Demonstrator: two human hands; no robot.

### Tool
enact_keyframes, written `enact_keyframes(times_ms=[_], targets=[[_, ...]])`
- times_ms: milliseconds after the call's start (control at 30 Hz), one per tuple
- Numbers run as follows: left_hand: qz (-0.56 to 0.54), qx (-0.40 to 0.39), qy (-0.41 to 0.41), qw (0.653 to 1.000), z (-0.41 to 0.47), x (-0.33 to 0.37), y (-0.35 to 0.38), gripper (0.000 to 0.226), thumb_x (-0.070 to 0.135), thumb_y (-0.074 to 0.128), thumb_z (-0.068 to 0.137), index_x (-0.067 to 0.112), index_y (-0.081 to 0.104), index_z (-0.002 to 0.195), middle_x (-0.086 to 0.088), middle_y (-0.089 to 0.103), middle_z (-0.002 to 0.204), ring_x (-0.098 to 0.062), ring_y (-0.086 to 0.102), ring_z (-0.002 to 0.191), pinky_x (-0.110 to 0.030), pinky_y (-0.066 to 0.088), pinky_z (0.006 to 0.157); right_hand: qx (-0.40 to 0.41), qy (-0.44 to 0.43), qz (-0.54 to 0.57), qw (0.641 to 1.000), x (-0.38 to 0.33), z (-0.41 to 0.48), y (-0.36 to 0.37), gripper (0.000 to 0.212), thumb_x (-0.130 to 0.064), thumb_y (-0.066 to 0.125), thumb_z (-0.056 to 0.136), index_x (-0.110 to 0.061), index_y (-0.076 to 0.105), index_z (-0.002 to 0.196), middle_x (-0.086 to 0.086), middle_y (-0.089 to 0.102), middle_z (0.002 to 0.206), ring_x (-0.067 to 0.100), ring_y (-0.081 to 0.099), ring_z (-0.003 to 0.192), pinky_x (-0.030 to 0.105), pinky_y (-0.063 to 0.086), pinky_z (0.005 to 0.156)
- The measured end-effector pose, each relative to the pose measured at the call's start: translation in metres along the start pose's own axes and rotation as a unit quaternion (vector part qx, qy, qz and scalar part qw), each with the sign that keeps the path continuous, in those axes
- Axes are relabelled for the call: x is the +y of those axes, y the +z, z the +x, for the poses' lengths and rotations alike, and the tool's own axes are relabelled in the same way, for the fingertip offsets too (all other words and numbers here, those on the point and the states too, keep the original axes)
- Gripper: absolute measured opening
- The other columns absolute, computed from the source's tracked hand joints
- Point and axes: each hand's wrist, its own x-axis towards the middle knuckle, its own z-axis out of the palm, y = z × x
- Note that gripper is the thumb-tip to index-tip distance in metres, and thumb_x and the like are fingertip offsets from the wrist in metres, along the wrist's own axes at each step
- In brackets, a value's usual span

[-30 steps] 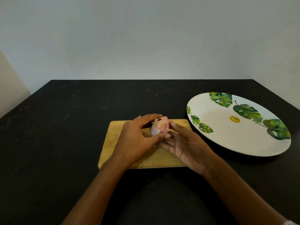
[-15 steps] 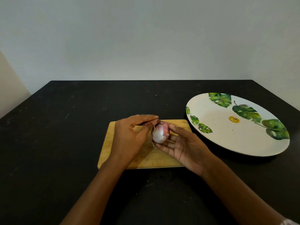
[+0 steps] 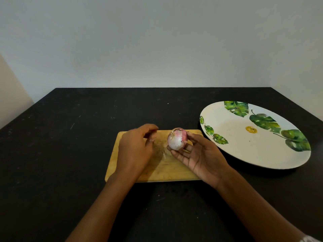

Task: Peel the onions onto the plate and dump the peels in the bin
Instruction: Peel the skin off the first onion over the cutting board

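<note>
I am seeing the right hand (image 3: 201,158) cradling the red onion (image 3: 177,139) in curled fingertips, just above the wooden cutting board (image 3: 174,172). The left hand (image 3: 135,147) is hovering beside it, fingers loosely curled and blurred; I cannot tell whether it is pinching skin. I am judging the peeling step partway done. The next move is calling for a fresh pinch at the torn skin edge, over the leaf-patterned plate (image 3: 244,151) nearby.

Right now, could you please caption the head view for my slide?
Right hand holds a partly peeled onion over the cutting board, left hand alongside, plate nearby.
</note>
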Motion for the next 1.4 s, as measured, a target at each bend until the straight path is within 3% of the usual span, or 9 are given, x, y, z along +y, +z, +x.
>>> enact_keyframes(times_ms=[200,367,567,667,833,967,1100,1200,1400], targets=[[0.039,-0.048,0.061,0.996,-0.002,0.006,0.0,0.027,0.014,0.059,0.086,0.017,0.068,0.111,0.004,0.069,0.108,-0.007,0.061,0.098,-0.039,0.044,0.099,-0.011,-0.015,-0.012,1.0,-0.001,0.001,-0.003,0.048,-0.017,0.06,0.075,-0.005,0.057,0.121,0.023,0.065,0.119,0.036,0.066,0.103,0.042,0.059,0.081],[-0.095,-0.041,0.042,0.994,-0.004,0.015,-0.001,0.024,0.027,0.07,0.081,0.02,0.07,0.103,0.018,0.065,0.089,0.006,0.061,0.091,-0.01,0.049,0.078,-0.039,-0.012,-0.034,0.999,0.0,0.001,-0.002,0.04,-0.015,0.055,0.079,-0.006,0.06,0.118,0.022,0.064,0.122,0.036,0.065,0.109,0.043,0.055,0.089],[-0.086,0.026,0.067,0.994,-0.009,0.014,0.005,0.024,0.011,0.075,0.076,0.024,0.068,0.095,0.03,0.058,0.082,0.007,0.063,0.083,-0.025,0.046,0.097,-0.025,-0.057,-0.091,0.994,0.005,0.0,0.001,0.037,-0.019,0.073,0.08,-0.009,0.063,0.115,0.016,0.068,0.117,0.03,0.068,0.105,0.037,0.059,0.08],[-0.153,0.022,0.02,0.988,-0.009,0.019,0.005,0.027,0.004,0.074,0.076,0.025,0.063,0.089,0.021,0.063,0.08,0.008,0.064,0.079,-0.008,0.048,0.08,-0.005,-0.094,-0.136,0.986,0.008,0.0,0.003,0.038,-0.015,0.07,0.071,-0.012,0.066,0.109,0.011,0.069,0.112,0.025,0.069,0.101,0.033,0.059,0.077],[-0.276,0.017,-0.074,0.958,-0.004,0.022,0.003,0.028,-0.005,0.07,0.076,0.009,0.046,0.076,0.004,0.067,0.063,0.002,0.068,0.07,-0.005,0.046,0.061,-0.052,-0.082,-0.121,0.988,0.009,-0.001,0.004,0.04,-0.016,0.059,0.081,-0.002,0.061,0.119,0.021,0.065,0.119,0.029,0.069,0.097,0.034,0.06,0.077],[-0.265,0.025,-0.086,0.96,-0.001,0.016,0.004,0.042,0.001,0.075,0.073,0.012,0.035,0.068,-0.034,0.052,0.069,-0.034,0.067,0.079,-0.005,0.045,0.067,-0.073,-0.072,-0.111,0.989,0.009,-0.002,0.004,0.046,-0.019,0.054,0.086,0.001,0.055,0.127,0.026,0.063,0.12,0.029,0.069,0.095,0.03,0.058,0.071],[-0.28,0.011,-0.112,0.953,-0.001,0.011,0.003,0.048,0.003,0.075,0.074,0.018,0.031,0.06,-0.036,0.046,0.067,-0.053,0.058,0.08,-0.027,0.049,0.076,-0.075,-0.073,-0.115,0.988,0.01,-0.002,0.004,0.042,-0.022,0.051,0.088,0.002,0.057,0.122,0.021,0.067,0.108,0.025,0.07,0.086,0.028,0.057,0.066],[-0.383,-0.005,-0.158,0.91,-0.002,0.015,0.0,0.045,-0.005,0.068,0.078,0.018,0.032,0.062,-0.023,0.054,0.062,-0.034,0.067,0.072,-0.044,0.055,0.08,-0.07,-0.076,-0.102,0.989,0.012,-0.001,0.005,0.039,-0.024,0.042,0.098,0.005,0.055,0.121,0.021,0.067,0.103,0.024,0.067,0.079,0.026,0.055,0.061],[-0.346,0.072,-0.125,0.927,-0.005,0.023,0.002,0.043,0.001,0.073,0.074,0.015,0.034,0.064,-0.002,0.052,0.053,-0.011,0.063,0.065,-0.021,0.053,0.075,-0.058,-0.075,-0.101,0.99,0.01,0.0,0.005,0.045,-0.026,0.047,0.092,0.005,0.054,0.124,0.023,0.065,0.107,0.024,0.065,0.076,0.024,0.052,0.058]])
